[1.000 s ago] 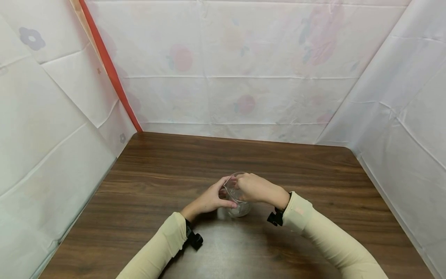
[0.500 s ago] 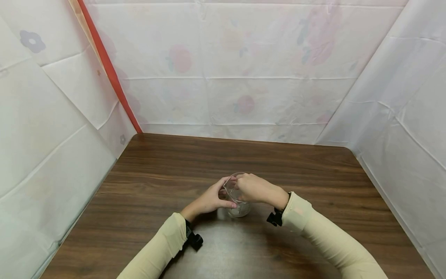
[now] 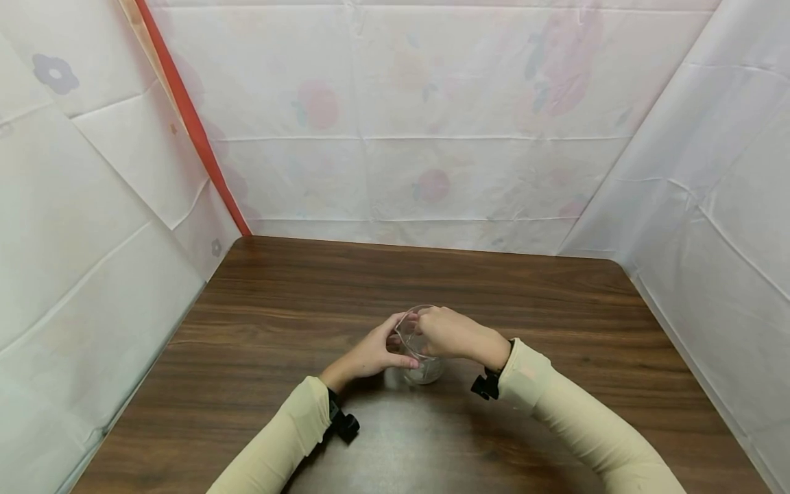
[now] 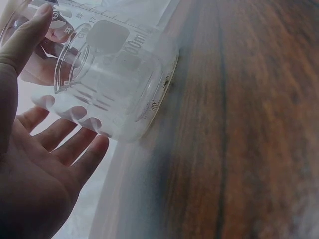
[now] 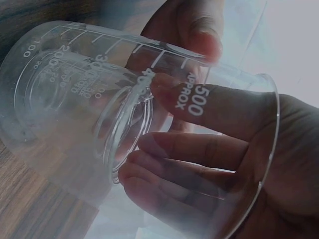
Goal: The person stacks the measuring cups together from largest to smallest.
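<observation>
A large clear glass beaker (image 3: 427,374) with white graduation marks stands on the wooden table. My left hand (image 3: 372,353) holds it from the left, thumb on the near side and fingers spread along the far wall. Inside it sits a smaller glass beaker (image 5: 115,144), its rim showing through the outer glass in the right wrist view. My right hand (image 3: 457,335) reaches down through the large beaker's mouth. There its thumb and fingertips grip the small beaker's rim. From the head view, the right fingers are partly hidden behind the hand.
The dark brown wooden table (image 3: 296,288) extends around the hands. White patterned sheets (image 3: 382,171) hang behind it and on both sides, with a red strip (image 3: 197,130) at the back left corner.
</observation>
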A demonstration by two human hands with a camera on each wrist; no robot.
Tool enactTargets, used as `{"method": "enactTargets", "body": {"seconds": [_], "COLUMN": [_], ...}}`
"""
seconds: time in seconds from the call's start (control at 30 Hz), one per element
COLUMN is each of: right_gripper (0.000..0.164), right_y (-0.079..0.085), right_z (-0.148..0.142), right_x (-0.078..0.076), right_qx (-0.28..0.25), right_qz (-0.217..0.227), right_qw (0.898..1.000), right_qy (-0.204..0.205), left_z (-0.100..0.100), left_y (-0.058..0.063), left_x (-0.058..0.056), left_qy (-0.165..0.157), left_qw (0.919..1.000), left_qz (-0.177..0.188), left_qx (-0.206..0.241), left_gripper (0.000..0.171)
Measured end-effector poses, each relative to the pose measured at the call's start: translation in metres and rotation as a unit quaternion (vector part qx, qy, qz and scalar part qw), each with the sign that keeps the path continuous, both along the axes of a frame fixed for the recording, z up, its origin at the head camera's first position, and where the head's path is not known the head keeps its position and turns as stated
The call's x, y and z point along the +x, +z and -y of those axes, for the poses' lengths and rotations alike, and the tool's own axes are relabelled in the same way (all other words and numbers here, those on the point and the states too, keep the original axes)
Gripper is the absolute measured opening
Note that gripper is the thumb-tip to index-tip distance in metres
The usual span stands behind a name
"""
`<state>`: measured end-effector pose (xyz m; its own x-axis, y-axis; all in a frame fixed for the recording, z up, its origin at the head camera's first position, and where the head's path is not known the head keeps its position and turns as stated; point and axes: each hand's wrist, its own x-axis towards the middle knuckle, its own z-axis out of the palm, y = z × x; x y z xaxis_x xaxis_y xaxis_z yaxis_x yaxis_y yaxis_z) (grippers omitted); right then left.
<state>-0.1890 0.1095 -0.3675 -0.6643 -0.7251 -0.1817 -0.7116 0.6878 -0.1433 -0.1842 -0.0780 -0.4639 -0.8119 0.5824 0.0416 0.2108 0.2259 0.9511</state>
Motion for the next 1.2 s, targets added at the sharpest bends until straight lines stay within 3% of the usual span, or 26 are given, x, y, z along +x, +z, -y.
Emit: {"method": "enactTargets", "body": {"seconds": [0.2,0.43,0.8,1.2], "right_gripper": [0.026,0.027,0.031,0.027], "right_y": [0.0014,0.0027,0.0071,0.0094], "right_z": [0.001,-0.0024,-0.0052,-0.0075], "right_x": [-0.0001,0.0,0.0026,0.0033], "right_qx": [-0.01,-0.038,-0.068,-0.095], "right_qz": [0.012,-0.001,0.023,-0.023], "right_qw": [1.0,0.998,0.997,0.994], "right_qy": [0.001,0.042,0.012,0.04], "left_z": [0.0007,0.0017,0.0029,0.0025], "left_y": [0.0007,0.0001,0.0008,0.0013], "left_x": [0.0005,0.0005,0.0007,0.0004], "left_qy": [-0.001,-0.005,-0.007,-0.01], "left_qw": [1.0,1.0,0.9998,0.9998], "left_qz": [0.005,0.007,0.012,-0.001], "left_qx": [-0.001,-0.005,-0.017,-0.017], "left_gripper": [0.092,0.093,0.092,0.089]}}
